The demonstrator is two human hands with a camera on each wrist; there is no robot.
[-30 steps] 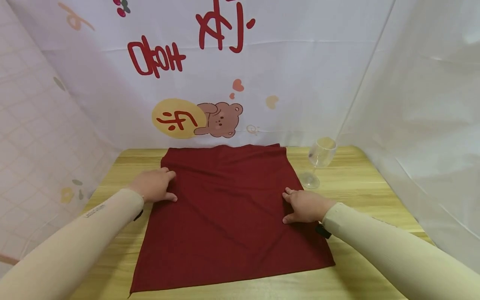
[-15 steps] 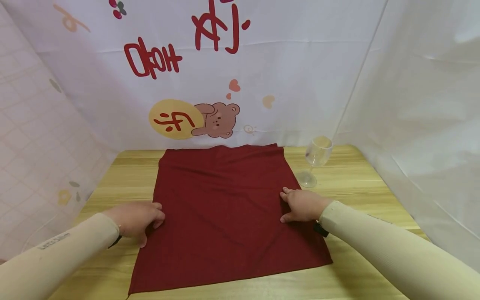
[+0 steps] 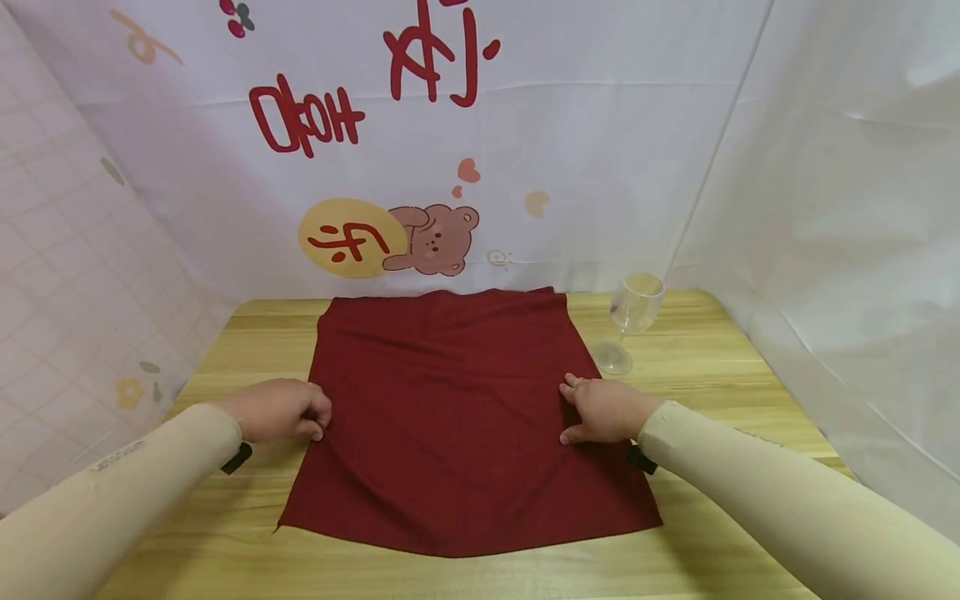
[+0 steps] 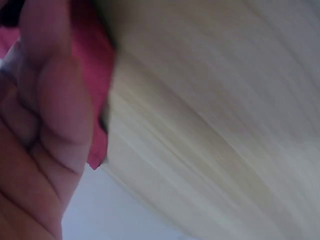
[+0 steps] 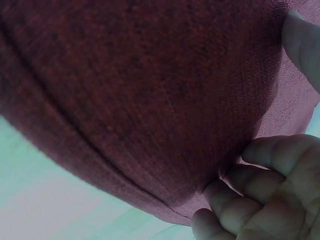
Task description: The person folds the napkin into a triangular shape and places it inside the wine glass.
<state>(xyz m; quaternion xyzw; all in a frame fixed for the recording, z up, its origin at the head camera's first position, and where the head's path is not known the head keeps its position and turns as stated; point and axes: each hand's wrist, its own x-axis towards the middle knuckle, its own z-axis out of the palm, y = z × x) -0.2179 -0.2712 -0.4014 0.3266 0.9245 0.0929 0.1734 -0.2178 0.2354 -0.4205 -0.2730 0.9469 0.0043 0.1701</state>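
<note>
A dark red cloth (image 3: 450, 417) lies spread on the wooden table, with soft creases across it and its near edge bowed toward me. My left hand (image 3: 281, 408) pinches the cloth's left edge between thumb and curled fingers. In the left wrist view, a strip of the red cloth (image 4: 95, 65) shows beside those fingers. On the right part of the cloth rests my right hand (image 3: 611, 410), thumb and fingers spread apart. The right wrist view has its fingertips (image 5: 217, 192) touching the fabric, with the thumb well apart from them.
A clear stemmed wine glass (image 3: 636, 304) stands at the back right, just beyond the cloth's right edge. The wooden table (image 3: 720, 383) ends at a white printed curtain (image 3: 600, 150) behind, and similar hangings flank both sides.
My left hand slid toward me along the left edge, then gripped it. The near left corner has shifted away from me and inward. My right hand has stayed on the cloth.
</note>
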